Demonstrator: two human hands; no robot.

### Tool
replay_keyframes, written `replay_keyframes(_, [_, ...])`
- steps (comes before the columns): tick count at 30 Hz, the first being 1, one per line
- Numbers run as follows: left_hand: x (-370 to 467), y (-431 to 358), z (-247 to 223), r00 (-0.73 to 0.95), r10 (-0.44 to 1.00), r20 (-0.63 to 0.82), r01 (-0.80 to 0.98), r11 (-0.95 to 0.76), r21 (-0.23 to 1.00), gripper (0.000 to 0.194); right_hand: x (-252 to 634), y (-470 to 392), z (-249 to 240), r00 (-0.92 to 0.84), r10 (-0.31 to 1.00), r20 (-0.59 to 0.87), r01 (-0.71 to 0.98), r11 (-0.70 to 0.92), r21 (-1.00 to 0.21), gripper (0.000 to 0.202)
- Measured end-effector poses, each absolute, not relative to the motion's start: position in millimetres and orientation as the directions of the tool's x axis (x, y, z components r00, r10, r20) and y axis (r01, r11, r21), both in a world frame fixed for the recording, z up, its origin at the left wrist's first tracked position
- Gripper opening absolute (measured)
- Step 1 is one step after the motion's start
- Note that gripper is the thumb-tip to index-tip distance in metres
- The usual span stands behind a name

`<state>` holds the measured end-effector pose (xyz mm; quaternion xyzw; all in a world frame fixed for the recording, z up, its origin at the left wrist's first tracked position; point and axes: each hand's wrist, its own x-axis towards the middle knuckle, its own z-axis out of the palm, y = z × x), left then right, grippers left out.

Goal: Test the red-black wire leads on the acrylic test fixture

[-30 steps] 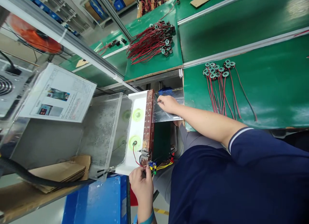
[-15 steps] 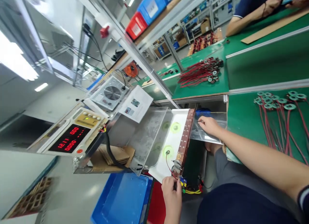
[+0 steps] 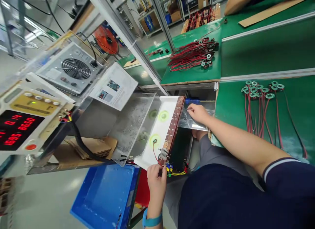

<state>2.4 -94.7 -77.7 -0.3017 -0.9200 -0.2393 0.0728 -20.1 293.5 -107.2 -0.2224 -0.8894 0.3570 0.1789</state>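
**A:** Standing right behind the operator here. Far left there's a meter [image 3: 18,128] with red digits lit, then a grey box with a fan grille [image 3: 75,68], an instruction sheet [image 3: 114,86] leaning on it, and a clear plastic tank [image 3: 133,124] in front. Blue bin [image 3: 105,199] sits on the floor under it.

**B:** And the hands?

**A:** Left hand [image 3: 157,178] is at the near end of the copper strip [image 3: 174,125] that runs along the white tray [image 3: 162,130]. Its grip is pinched narrow on the clip [image 3: 163,155] where the red wire [image 3: 154,153] meets the strip. The wire leads to a small round board [image 3: 155,141] lying in the tray, on a green glowing spot. Right hand [image 3: 198,113] rests on a clear plastic cover [image 3: 194,122] beside the far end of the strip, fingers curled down on it; can't tell if it's actually gripping anything.

**B:** Any tips for that clip bit?

**A:** I'd say keep the pinch square on the clip so the wire seats fully, and keep fingers off the bare copper. Right hand steadying the cover looks sensible to me.

**B:** What's further right?

**A:** Green bench [image 3: 270,51] with a bundle of red-wired boards [image 3: 262,91] near the forearm, and a bigger pile [image 3: 194,55] farther back. Someone else's arm [image 3: 238,2] at the top edge.
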Motion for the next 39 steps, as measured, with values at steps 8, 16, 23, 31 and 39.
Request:
replay_keyframes(8, [4.4,-94.4,-75.0,-0.809,0.521,0.272,0.588,0.706,0.394,0.023,-20.3,292.4,-106.5,-0.836,0.530,0.143,0.285,0.641,-0.713,0.022])
replay_keyframes(16, [12.0,-91.1,-76.1,-0.848,0.476,0.234,0.530,0.750,0.396,0.024,-23.3,296.1,-117.9,-0.825,0.552,0.125,0.309,0.624,-0.717,0.023])
replay_keyframes(23, [10.7,-91.6,-78.9,-0.843,0.476,0.252,0.539,0.743,0.398,0.025,-22.6,297.1,-117.9,-0.833,0.534,0.148,0.284,0.641,-0.713,0.025])
replay_keyframes(31, [3.3,-96.2,-82.5,-0.807,0.520,0.279,0.589,0.686,0.426,0.022,-20.7,293.6,-108.9,-0.831,0.542,0.126,0.304,0.632,-0.713,0.024])
replay_keyframes(39, [-0.3,-99.8,-80.9,-0.807,0.535,0.249,0.588,0.688,0.427,0.028,-22.2,293.7,-108.7,-0.835,0.541,0.099,0.314,0.617,-0.722,0.023])
